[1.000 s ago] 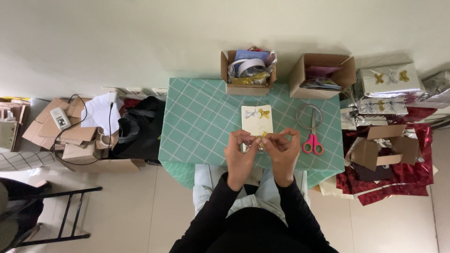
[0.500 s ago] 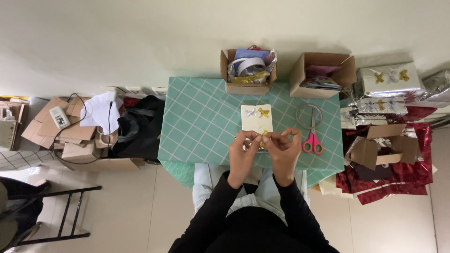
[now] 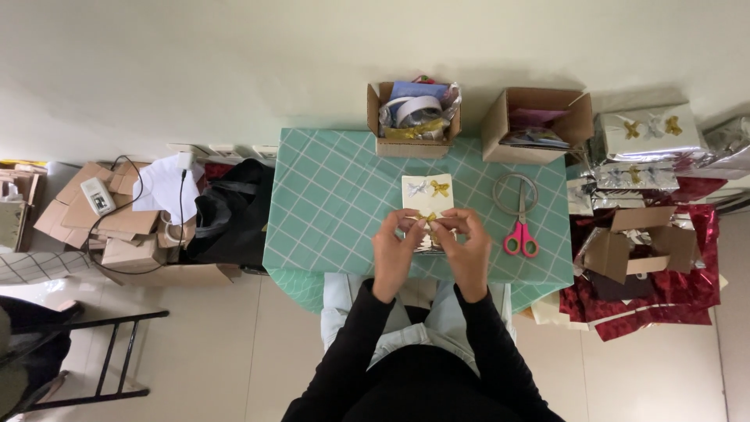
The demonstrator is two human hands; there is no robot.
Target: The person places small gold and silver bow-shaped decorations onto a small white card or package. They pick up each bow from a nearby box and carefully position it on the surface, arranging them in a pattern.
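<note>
Both hands meet over the near edge of a green checked table (image 3: 328, 203). The left hand (image 3: 397, 252) and the right hand (image 3: 467, 248) pinch a small gold bow (image 3: 427, 218) between their fingertips, so the bow sits right between the two hands. Just past the bow, away from the person, lies a cream card (image 3: 426, 190) with a silver bow (image 3: 416, 187) and another gold bow (image 3: 440, 187) stuck on it. To the right of the right hand, near it, lie scissors with pink handles (image 3: 519, 212). Farther off past the card stands a cardboard box of tape rolls (image 3: 412, 117), and to its right an open cardboard box (image 3: 536, 123). Well to the right sit silver wrapped presents (image 3: 644, 137).
</note>
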